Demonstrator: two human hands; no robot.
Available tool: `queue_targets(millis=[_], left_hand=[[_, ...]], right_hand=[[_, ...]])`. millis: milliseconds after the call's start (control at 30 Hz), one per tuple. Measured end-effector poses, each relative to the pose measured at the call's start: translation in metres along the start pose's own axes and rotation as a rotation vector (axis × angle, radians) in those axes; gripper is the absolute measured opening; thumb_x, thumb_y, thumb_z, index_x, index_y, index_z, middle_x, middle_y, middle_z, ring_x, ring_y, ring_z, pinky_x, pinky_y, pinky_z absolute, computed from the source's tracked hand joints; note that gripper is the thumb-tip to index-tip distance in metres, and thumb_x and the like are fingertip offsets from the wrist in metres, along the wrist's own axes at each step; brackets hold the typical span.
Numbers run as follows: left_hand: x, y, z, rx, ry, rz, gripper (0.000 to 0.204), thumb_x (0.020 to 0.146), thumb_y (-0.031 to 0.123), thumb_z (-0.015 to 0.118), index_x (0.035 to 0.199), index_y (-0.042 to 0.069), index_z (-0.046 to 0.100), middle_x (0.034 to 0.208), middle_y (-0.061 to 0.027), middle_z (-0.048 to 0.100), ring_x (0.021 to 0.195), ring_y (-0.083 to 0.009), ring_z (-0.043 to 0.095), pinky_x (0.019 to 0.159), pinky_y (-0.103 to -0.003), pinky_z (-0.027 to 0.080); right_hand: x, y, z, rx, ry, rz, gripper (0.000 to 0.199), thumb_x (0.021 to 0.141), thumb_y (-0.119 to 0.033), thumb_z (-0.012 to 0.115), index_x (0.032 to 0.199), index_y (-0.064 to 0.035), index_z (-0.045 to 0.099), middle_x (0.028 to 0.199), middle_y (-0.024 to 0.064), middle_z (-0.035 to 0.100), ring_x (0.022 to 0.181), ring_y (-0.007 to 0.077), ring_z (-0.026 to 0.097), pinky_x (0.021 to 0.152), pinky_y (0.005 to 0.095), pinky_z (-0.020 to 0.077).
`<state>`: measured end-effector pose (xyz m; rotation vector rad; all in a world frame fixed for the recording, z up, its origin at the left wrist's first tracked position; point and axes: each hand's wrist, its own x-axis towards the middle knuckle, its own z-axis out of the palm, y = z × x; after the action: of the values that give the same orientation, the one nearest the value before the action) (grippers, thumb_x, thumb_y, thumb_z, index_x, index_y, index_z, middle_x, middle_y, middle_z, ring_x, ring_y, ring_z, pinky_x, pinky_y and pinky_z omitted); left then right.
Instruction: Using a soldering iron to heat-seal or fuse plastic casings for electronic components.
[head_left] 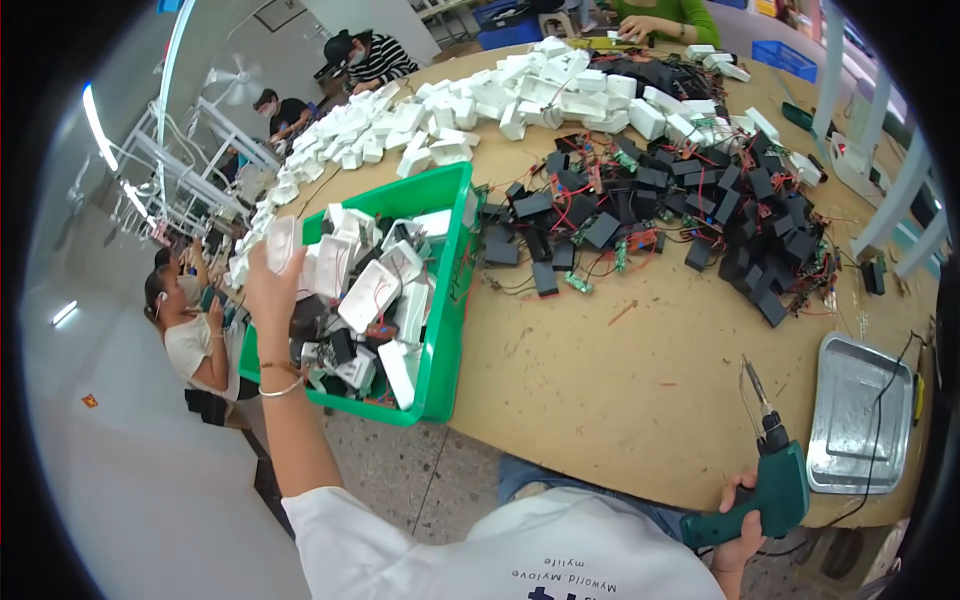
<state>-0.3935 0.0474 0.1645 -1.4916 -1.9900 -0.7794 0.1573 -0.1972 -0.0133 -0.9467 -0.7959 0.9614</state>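
Risk at this moment, judged from the layout. Left hand (270, 290) is raised over the far left corner of the green bin (447, 300), fingers closed around a white case (281, 243). Right hand (742, 525) is clenched on the grip of a green soldering gun (772, 478), held off the table's near edge with its metal tip pointing up and away.

1. The bin overhangs the edge of the table (620, 390) and is heaped with white cases and black parts (340, 350); a pull at its outer corner could tip it, and cases at the rim could slide to the floor.
2. The gun's tip, if hot, sits near the metal tray (860, 415) and a black cord (885, 400); a careless swing could burn the cord or the sleeve.
3. Red and black wires in the black pile (690, 210) are tangled; lifting one unit would likely drag its neighbours.

Packages and signs. White boxes (520, 95) run in a long band across the far side of the table, curving left behind the bin. A blue crate (780, 55) stands at the far right, another blue one at the top centre. A small red mark lies on the floor at far left. The bin's wall bears faint dark marks, too small to make out. Other people sit at the left and far edges.
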Motion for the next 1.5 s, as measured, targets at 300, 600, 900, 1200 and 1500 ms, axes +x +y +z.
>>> queue_targets(millis=[300,600,900,1200,1500], left_hand=[[0.065,0.213,0.129,-0.207,-0.343,0.259,0.050,0.080,0.040,0.062,0.111,0.001,0.061,0.105,-0.0204,0.063,0.098,-0.0366,0.059,0.086,-0.042,0.047],[0.087,0.309,0.291,-0.102,-0.590,0.356,0.056,0.079,0.036,0.064,0.125,0.010,0.049,0.134,-0.0181,0.043,0.118,-0.0405,0.046,0.094,-0.048,0.043],[0.181,0.220,0.335,0.034,-0.541,-0.307,0.112,0.068,0.073,0.058,0.147,0.008,0.012,0.149,-0.0265,0.016,0.136,-0.0495,0.013,0.105,-0.063,0.018],[0.207,0.277,0.420,-0.501,-0.627,0.006,0.088,0.068,0.052,0.070,0.135,0.002,0.042,0.133,-0.0211,0.048,0.124,-0.0337,0.045,0.102,-0.035,0.034],[0.161,0.290,0.357,-0.351,-1.055,0.628,0.061,0.062,0.036,0.074,0.113,0.006,0.059,0.100,-0.0174,0.065,0.092,-0.0273,0.062,0.082,-0.032,0.048]], right_hand=[[-0.009,0.002,-0.010,0.001,0.145,0.050,0.059,0.082,-0.039,0.058,0.120,0.0042,0.045,0.105,0.0137,0.051,0.073,0.0181,0.049,0.066,0.0283,0.0411],[-0.023,0.032,-0.086,-0.048,0.139,0.030,0.072,0.081,-0.057,0.053,0.125,-0.0005,0.044,0.107,0.0103,0.055,0.079,0.0185,0.051,0.071,0.0319,0.0413],[0.007,0.009,-0.133,-0.007,-0.246,-0.008,0.076,0.083,-0.058,0.052,0.131,0.0003,0.039,0.115,0.0124,0.054,0.091,0.0236,0.052,0.084,0.0372,0.0400],[-0.017,0.022,-0.128,-0.007,-0.484,-0.120,0.080,0.085,-0.059,0.050,0.136,0.0010,0.034,0.123,0.0142,0.054,0.101,0.0280,0.052,0.096,0.0420,0.0388],[-0.026,0.023,-0.052,-0.298,0.629,0.550,0.069,0.085,-0.056,0.052,0.126,0.0001,0.047,0.113,0.0139,0.056,0.098,0.0275,0.055,0.088,0.0435,0.0430]])
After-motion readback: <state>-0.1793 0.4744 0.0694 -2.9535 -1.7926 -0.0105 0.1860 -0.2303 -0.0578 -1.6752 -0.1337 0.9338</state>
